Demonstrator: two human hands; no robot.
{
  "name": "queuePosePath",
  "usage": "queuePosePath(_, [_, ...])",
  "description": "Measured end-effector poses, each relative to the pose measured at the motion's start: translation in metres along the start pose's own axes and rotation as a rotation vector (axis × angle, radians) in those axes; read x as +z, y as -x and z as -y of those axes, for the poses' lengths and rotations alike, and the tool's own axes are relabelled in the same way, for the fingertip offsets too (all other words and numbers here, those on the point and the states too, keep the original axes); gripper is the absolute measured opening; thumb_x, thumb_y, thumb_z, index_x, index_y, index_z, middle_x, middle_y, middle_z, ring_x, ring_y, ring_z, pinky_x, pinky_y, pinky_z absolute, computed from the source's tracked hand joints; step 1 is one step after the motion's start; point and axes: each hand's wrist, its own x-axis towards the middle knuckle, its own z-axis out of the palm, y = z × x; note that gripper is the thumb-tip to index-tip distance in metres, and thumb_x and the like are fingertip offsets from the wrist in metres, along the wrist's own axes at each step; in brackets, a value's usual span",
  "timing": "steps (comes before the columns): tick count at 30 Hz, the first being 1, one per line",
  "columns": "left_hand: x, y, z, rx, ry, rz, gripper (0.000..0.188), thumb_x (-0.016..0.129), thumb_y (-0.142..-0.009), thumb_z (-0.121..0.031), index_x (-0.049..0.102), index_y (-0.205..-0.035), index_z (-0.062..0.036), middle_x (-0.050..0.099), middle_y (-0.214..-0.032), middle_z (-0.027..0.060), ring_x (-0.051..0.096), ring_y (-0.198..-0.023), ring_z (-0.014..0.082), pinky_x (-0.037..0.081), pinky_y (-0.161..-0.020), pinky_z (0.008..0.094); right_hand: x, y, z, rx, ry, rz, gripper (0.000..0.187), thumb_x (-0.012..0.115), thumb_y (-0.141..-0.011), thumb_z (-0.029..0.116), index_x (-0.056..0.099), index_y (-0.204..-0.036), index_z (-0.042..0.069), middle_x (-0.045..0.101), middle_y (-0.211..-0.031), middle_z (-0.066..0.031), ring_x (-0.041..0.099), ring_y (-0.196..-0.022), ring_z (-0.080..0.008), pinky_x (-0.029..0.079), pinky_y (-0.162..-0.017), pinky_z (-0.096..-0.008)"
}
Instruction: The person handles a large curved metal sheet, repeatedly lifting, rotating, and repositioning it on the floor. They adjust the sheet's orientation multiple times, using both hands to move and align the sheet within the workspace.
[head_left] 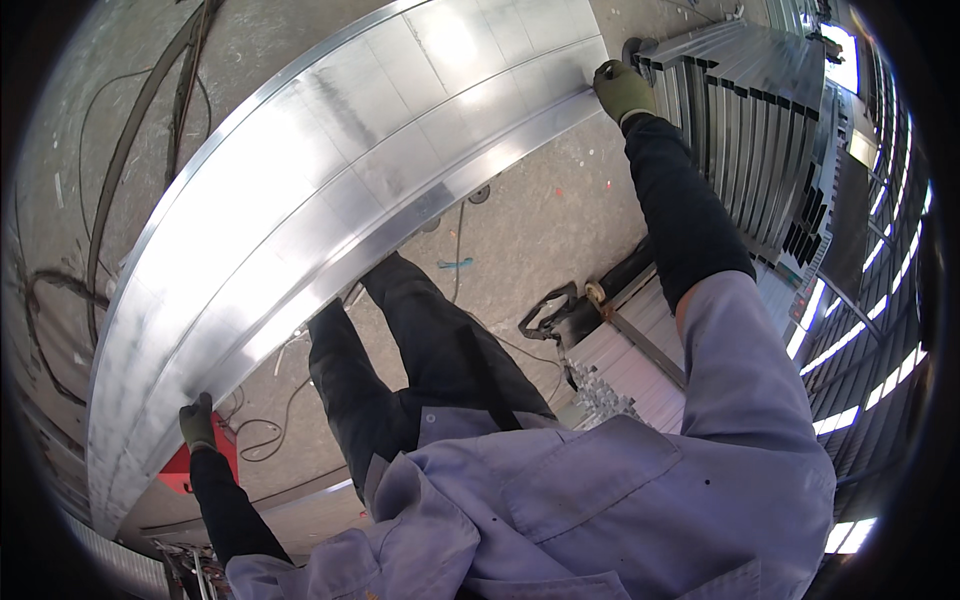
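1. Head view: a long metal panel (330, 190) arcs from lower left to upper right of the frame.
2. The gloved left hand (197, 422) grips its lower-left edge; the gloved right hand (622, 90) clasps its upper-right end.
3. Bare floor (530, 230) lies open at centre.
4. Stacked metal tubes (760, 120) crowd the upper right; cables (120, 180) trail at left.

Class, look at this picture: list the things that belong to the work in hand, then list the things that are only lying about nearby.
In use:
- long metal sheet, held at both ends
- left hand, gloved, gripping the near edge
- right hand, gloved, gripping the far edge

Lying about:
- stack of metal tubes on the right
- cables on the concrete floor
- red object beside the left hand
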Motion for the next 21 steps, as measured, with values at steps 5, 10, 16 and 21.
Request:
queuePosePath(5, [-0.001, 0.001, 0.001, 0.008, -0.017, -0.015, 0.056, 0.087, -0.087, -0.047, 0.067, -0.088, 0.0047, 0.068, -0.083, 0.0079, 0.057, -0.079, 0.0192, 0.051, -0.077, 0.0386, -0.002, -0.010, -0.002, 0.051, -0.006, -0.019, 0.037, 0.061, -0.099, 0.040, 0.074, -0.122, 0.015, 0.077, -0.115, -0.0207, 0.073, -0.110, -0.0429, 0.057, -0.098, -0.0493])
queuePosePath(10, [-0.002, 0.006, -0.001, 0.019, -0.019, -0.050, 0.055, 0.088, -0.087, -0.046, 0.067, -0.086, 0.0047, 0.068, -0.082, 0.0086, 0.057, -0.080, 0.0195, 0.051, -0.077, 0.0387, 0.001, -0.016, -0.008, 0.048, -0.010, -0.043, 0.038, 0.063, -0.097, 0.039, 0.074, -0.122, 0.012, 0.078, -0.112, -0.0207, 0.074, -0.108, -0.0427, 0.057, -0.096, -0.0488])
queuePosePath(16, [-0.002, 0.010, -0.015, 0.030, -0.055, -0.052, 0.056, 0.086, -0.087, -0.045, 0.070, -0.089, 0.0088, 0.074, -0.089, 0.0154, 0.064, -0.084, 0.0242, 0.052, -0.082, 0.0428, 0.022, 0.006, -0.024, 0.256, -0.711, -0.264, 0.036, 0.062, -0.098, 0.031, 0.074, -0.127, 0.013, 0.081, -0.100, -0.0164, 0.078, -0.099, -0.0330, 0.059, -0.090, -0.0421])
queuePosePath(21, [0.008, 0.036, -0.045, -0.053, -0.089, -0.181, 0.057, 0.085, -0.086, -0.046, 0.072, -0.096, 0.0084, 0.076, -0.095, 0.0178, 0.067, -0.090, 0.0272, 0.053, -0.087, 0.0446, 0.053, 0.080, -0.017, 0.249, -0.746, -0.364, 0.030, 0.062, -0.100, 0.028, 0.076, -0.123, 0.015, 0.082, -0.098, -0.0132, 0.079, -0.094, -0.0283, 0.058, -0.085, -0.0405])
